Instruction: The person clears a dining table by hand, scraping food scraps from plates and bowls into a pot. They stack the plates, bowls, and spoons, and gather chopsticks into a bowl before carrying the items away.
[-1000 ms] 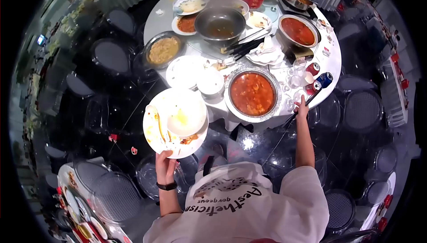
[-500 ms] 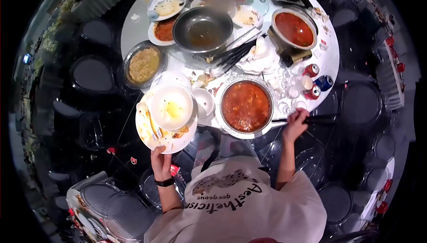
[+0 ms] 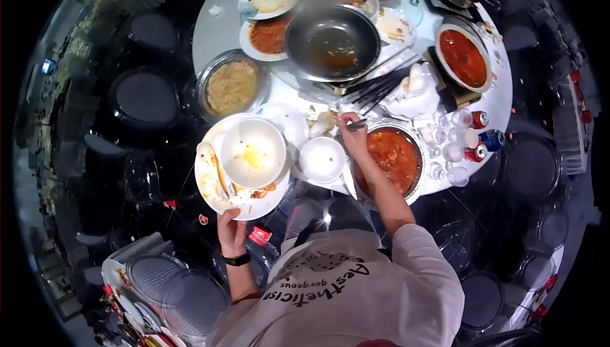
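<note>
My left hand (image 3: 232, 229) grips the near rim of a white plate (image 3: 257, 206) off the table's edge. On that plate sit a white bowl (image 3: 253, 153) with yellowish residue, a spoon (image 3: 219, 172) and food scraps. My right hand (image 3: 353, 136) is closed over the table, with a short dark length of chopsticks (image 3: 357, 124) showing at its fingers. It is beside food scraps (image 3: 323, 123) and above a small white bowl (image 3: 322, 159). My right forearm passes over a pot of red soup (image 3: 397, 156), hiding part of it.
A dark pan (image 3: 332, 42) stands mid-table, with black chopsticks (image 3: 384, 86) and crumpled napkins (image 3: 416, 89) beside it. Clear cups (image 3: 453, 152) and drink cans (image 3: 491, 138) crowd the right side. A dish of pale food (image 3: 232, 86) is at left, red soup (image 3: 464, 58) at right. Chairs (image 3: 146, 99) surround the table.
My right hand has moved left from the table's right edge, across the soup pot, to beside the small bowl. My left hand still holds the plate. The view has shifted slightly.
</note>
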Demonstrator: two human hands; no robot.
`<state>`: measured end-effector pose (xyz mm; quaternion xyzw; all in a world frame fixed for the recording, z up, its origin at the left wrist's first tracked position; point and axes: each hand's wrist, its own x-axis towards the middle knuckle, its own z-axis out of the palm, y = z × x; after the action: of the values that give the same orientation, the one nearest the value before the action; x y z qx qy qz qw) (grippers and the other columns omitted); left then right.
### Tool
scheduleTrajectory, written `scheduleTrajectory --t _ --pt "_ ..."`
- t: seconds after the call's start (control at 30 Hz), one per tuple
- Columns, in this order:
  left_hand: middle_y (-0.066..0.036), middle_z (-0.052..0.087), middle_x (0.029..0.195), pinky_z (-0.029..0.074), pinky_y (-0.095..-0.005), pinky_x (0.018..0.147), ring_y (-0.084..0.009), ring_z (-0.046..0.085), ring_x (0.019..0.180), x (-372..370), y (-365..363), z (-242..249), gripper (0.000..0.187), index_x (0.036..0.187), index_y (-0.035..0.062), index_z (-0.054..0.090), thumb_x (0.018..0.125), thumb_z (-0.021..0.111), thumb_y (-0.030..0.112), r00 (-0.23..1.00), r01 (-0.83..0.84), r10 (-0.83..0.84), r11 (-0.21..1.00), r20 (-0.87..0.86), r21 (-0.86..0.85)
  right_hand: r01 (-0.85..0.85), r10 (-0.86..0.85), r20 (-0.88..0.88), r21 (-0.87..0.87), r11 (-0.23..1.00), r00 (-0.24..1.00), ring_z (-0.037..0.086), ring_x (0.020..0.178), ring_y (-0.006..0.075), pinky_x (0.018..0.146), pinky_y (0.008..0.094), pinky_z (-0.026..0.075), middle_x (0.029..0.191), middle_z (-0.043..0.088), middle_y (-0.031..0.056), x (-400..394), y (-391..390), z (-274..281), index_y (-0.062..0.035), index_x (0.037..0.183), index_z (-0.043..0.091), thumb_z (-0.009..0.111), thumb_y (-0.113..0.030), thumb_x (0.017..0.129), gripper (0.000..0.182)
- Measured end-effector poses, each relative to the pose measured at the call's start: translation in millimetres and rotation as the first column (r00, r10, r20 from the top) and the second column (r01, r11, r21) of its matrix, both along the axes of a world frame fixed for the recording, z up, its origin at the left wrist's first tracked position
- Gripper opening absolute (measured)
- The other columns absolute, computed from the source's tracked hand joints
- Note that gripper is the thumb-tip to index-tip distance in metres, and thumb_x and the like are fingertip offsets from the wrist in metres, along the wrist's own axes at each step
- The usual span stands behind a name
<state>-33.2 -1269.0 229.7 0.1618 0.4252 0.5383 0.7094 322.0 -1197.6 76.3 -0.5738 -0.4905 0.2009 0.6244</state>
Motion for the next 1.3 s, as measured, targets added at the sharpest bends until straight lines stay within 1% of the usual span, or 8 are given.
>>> scheduleTrajectory --t 0.17,0.37,0.53,0.63,0.87,1.1,1.2,1.3 --pt "-0.016 0.052 0.130 0.040 -0.0430 0.103 -0.0306 0.051 0.120 -31.5 28.1 -35.3 0.062 0.132 -0.0036 0.041 0.071 0.051 -0.005 0.999 0.027 -0.027 1.000 0.019 -0.005 -0.003 -0.037 -0.117 -0.323 0.946 0.992 0.046 0.064 0.0080 0.058 0.0249 0.040 0.068 0.051 -0.0005 -5.6 0.4 -15.7 -0.0016 0.086 0.053 0.049 -0.014 0.094 0.016" --pt "-0.017 0.048 0.132 0.041 -0.0415 0.102 -0.0310 0.049 0.121 -44.5 73.2 -96.2 0.070 0.136 -0.0028 0.035 0.069 0.051 -0.009 0.984 0.161 -0.161 0.987 0.072 -0.004 0.206 -0.321 -0.374 -0.315 0.926 0.870 0.047 0.057 0.0084 0.054 0.0257 0.039 0.063 0.051 -0.0010 -18.2 16.0 51.3 -0.0017 0.082 0.054 0.056 -0.021 0.093 0.022" --pt "-0.017 0.047 0.133 0.042 -0.0406 0.102 -0.0304 0.048 0.122 -27.4 102.8 -153.6 0.069 0.136 -0.0030 0.034 0.070 0.051 -0.010 0.937 0.323 -0.310 0.945 0.163 -0.057 -0.161 0.263 0.108 -0.557 0.815 0.959 0.060 0.063 0.0125 0.060 0.0277 0.048 0.075 0.066 0.0090 -28.4 46.2 100.7 -0.0009 0.103 0.066 0.068 -0.033 0.083 0.038" --pt "-0.018 0.047 0.133 0.042 -0.0401 0.102 -0.0299 0.049 0.122 -10.3 118.4 -170.8 0.067 0.136 -0.0035 0.033 0.072 0.051 -0.010 0.904 0.397 -0.379 0.915 0.197 -0.066 -0.261 0.476 0.106 -0.724 0.639 0.873 0.061 0.065 0.0174 0.064 0.0298 0.050 0.078 0.066 0.0117 -34.3 70.2 90.9 0.0002 0.106 0.065 0.071 -0.040 0.076 0.050" --pt "-0.019 0.049 0.130 0.048 -0.0397 0.096 -0.0300 0.054 0.115 7.1 146.6 -175.6 0.063 0.135 -0.0043 0.034 0.075 0.051 -0.010 0.856 0.474 -0.446 0.879 0.260 -0.051 -0.161 0.490 0.131 -0.846 0.509 0.862 0.066 0.071 0.0268 0.069 0.0339 0.050 0.080 0.068 0.0180 -34.9 100.9 69.6 0.0033 0.101 0.066 0.075 -0.037 0.069 0.052" --pt "-0.017 0.050 0.130 0.052 -0.0332 0.087 -0.0257 0.057 0.111 10.5 157.8 -179.9 0.059 0.132 -0.0015 0.037 0.076 0.052 -0.011 0.880 0.474 -0.466 0.874 0.093 -0.105 -0.102 0.415 0.177 -0.817 0.568 0.893 0.066 0.080 0.0338 0.074 0.0363 0.050 0.088 0.066 0.0245 -54.3 107.9 48.4 0.0031 0.107 0.063 0.068 -0.022 0.070 0.045" --pt "-0.015 0.053 0.125 0.053 -0.0281 0.076 -0.0232 0.060 0.105 14.7 155.0 -179.7 0.054 0.126 0.0010 0.042 0.074 0.056 -0.007 0.899 0.404 -0.399 0.915 -0.179 -0.009 -0.089 0.346 0.184 -0.762 0.641 0.920 0.064 0.070 0.0302 0.068 0.0355 0.049 0.077 0.064 0.0236 -60.2 97.0 70.6 0.0041 0.106 0.062 0.064 -0.017 0.074 0.038" --pt "-0.018 0.053 0.117 0.051 -0.0353 0.070 -0.0274 0.060 0.092 5.2 161.6 -179.5 0.046 0.118 -0.0003 0.046 0.073 0.060 0.002 0.613 0.515 -0.392 0.857 -0.686 -0.030 -0.081 0.303 0.155 -0.762 0.643 0.940 0.061 0.059 0.0231 0.060 0.0341 0.048 0.067 0.061 0.0168 -52.2 65.7 126.9 0.0035 0.101 0.064 0.064 -0.016 0.076 0.032"
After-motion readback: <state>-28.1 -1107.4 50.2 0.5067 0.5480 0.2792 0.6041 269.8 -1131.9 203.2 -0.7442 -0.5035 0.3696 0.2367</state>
